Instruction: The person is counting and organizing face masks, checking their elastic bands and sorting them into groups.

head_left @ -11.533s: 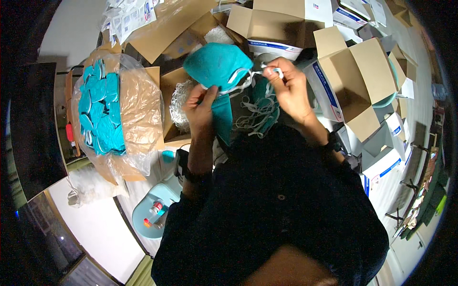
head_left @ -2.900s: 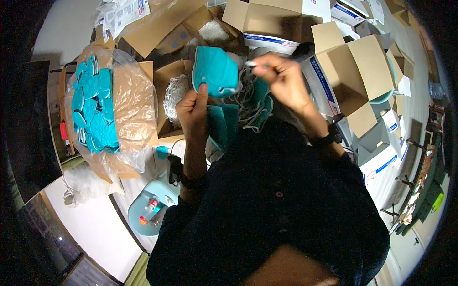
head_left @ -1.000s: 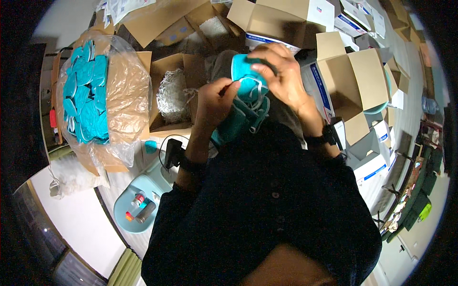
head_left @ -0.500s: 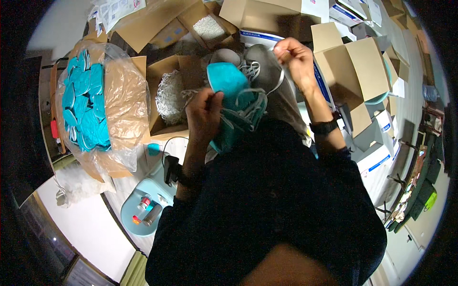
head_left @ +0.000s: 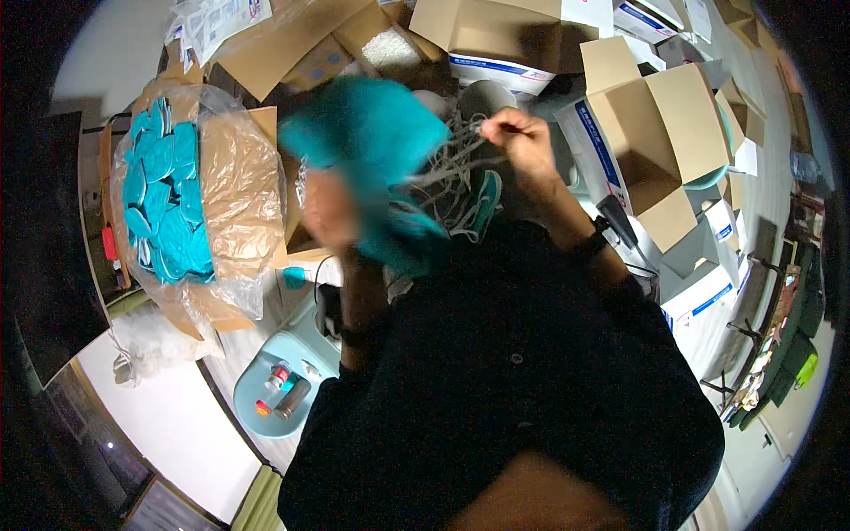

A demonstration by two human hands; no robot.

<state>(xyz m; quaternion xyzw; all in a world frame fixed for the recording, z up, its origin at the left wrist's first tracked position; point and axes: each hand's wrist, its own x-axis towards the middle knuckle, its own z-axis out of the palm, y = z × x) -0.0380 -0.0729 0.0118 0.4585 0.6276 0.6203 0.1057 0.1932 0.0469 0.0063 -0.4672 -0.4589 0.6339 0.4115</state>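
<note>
My left hand (head_left: pixel 329 211), smeared by motion, grips a teal face mask (head_left: pixel 390 119) that is also blurred. Close to my chest, more teal masks (head_left: pixel 482 203) with white edges lie on my lap. Loose white straps (head_left: pixel 447 168) tangle between the masks and my right hand (head_left: pixel 524 146). That hand is closed in a pinch at the ends of the white straps. To the left, a plastic-lined carton (head_left: pixel 239 190) holds a heap of teal mask pieces (head_left: pixel 166 195).
An open carton (head_left: pixel 642 133) with tall flaps stands at the right, and another (head_left: pixel 505 40) is ahead. White crumpled bits fill a carton (head_left: pixel 390 51) at the back. A pale blue stool (head_left: pixel 252 407) at the lower left carries a bottle (head_left: pixel 276 379) and a dark cylinder.
My left hand has swung left with the mask, which now sits higher and further left. My right hand has come down and left, and the strap loop it had stretched out is slacker.
</note>
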